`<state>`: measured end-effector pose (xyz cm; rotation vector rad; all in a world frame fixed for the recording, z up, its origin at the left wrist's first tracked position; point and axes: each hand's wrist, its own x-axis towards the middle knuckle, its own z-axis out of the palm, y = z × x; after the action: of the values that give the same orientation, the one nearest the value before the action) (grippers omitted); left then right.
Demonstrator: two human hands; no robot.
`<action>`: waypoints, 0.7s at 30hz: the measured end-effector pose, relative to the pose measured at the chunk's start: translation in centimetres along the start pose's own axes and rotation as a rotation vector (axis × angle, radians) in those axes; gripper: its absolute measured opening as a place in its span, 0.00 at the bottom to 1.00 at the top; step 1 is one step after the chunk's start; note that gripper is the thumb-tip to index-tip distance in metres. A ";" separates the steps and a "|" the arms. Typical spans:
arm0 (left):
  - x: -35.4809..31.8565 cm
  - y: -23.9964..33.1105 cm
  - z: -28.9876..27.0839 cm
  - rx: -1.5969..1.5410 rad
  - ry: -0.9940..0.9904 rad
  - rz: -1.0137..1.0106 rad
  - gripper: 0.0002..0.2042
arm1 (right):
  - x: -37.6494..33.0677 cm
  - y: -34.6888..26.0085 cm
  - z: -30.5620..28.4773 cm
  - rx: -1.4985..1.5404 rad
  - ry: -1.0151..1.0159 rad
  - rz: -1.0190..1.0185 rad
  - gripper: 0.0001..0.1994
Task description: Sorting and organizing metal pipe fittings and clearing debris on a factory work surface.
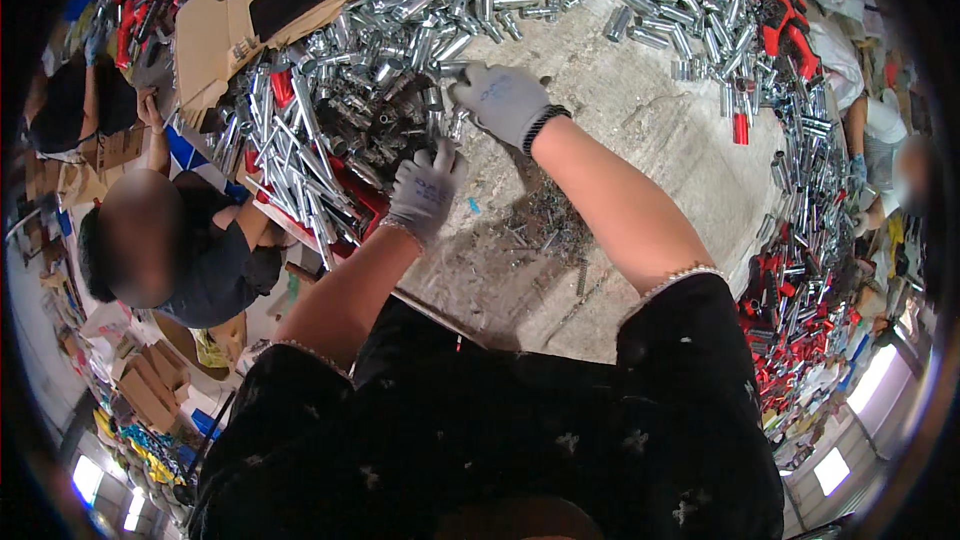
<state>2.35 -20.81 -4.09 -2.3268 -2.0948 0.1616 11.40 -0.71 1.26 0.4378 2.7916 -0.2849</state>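
My left hand [425, 190], in a grey knit glove, is closed around a small shiny metal tube [437, 130] that sticks up from the fist. My right hand [500, 100], gloved the same way, reaches into the heap of silver metal tubes [400, 30] and its fingers rest on the parts there; what it grips, if anything, is hidden. Both forearms are bare and come up from the lower middle. Dark small parts [385, 135] lie just left of the hands.
A worn grey table top [650, 140] carries tube piles all around, with red plastic parts [780, 10] at the back right and down the right edge. A cardboard box [230, 30] sits back left. Another person [170, 250] sits at the left.
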 end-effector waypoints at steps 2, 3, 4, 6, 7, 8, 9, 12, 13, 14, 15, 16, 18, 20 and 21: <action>0.0 0.8 0.7 -0.136 -0.003 -0.246 0.14 | -0.8 0.4 -0.8 0.141 0.085 0.134 0.14; 0.4 0.8 0.3 -0.139 0.001 -0.253 0.14 | -1.3 0.7 -1.1 0.211 0.127 0.204 0.15; 0.7 0.6 0.0 -0.142 0.020 -0.193 0.13 | -1.5 1.1 -0.9 0.256 0.205 0.240 0.22; 1.4 0.6 -0.9 -0.144 0.047 -0.129 0.12 | -1.2 1.8 -0.3 0.237 0.180 0.263 0.24; 1.5 0.7 -1.0 -0.176 0.031 -0.128 0.13 | -0.9 2.2 0.1 0.226 0.154 0.286 0.26; 1.4 0.5 -1.1 -0.203 0.014 -0.130 0.14 | -0.4 2.2 0.0 0.225 0.135 0.279 0.26; 1.3 0.3 -1.0 -0.195 0.016 -0.135 0.14 | 0.0 2.0 0.0 0.225 0.142 0.273 0.26; 0.4 0.0 -1.3 -0.291 0.032 -0.188 0.15 | 1.5 1.0 -0.2 0.182 0.087 0.317 0.24; 0.3 -0.3 -1.1 -0.275 0.029 -0.201 0.15 | 2.2 0.4 -0.3 0.165 0.107 0.309 0.23; -0.1 -0.2 -0.8 -0.448 0.101 -0.329 0.15 | 2.9 -0.3 -0.6 0.148 0.130 0.292 0.22; -0.2 -0.4 -0.3 -0.610 0.184 -0.458 0.15 | 3.5 -0.6 -0.4 0.156 0.152 0.258 0.22; 0.0 0.0 0.1 -0.813 0.240 -0.591 0.19 | 3.4 -0.2 0.4 0.105 0.215 0.218 0.21; 2.3 1.3 -3.5 -1.084 -0.098 -0.778 0.24 | 3.4 2.1 2.5 0.039 0.278 0.199 0.19; 2.2 2.6 -0.5 -1.094 0.134 -0.814 0.19 | 3.6 1.3 1.2 0.047 0.278 0.159 0.21; 2.6 2.2 0.3 -1.085 0.139 -0.857 0.17 | 3.6 -0.1 -1.5 0.084 0.076 0.259 0.16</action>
<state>4.74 -18.53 -4.74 -1.2292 -3.2865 -1.3568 7.67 0.52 1.50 0.8370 2.7612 -0.3332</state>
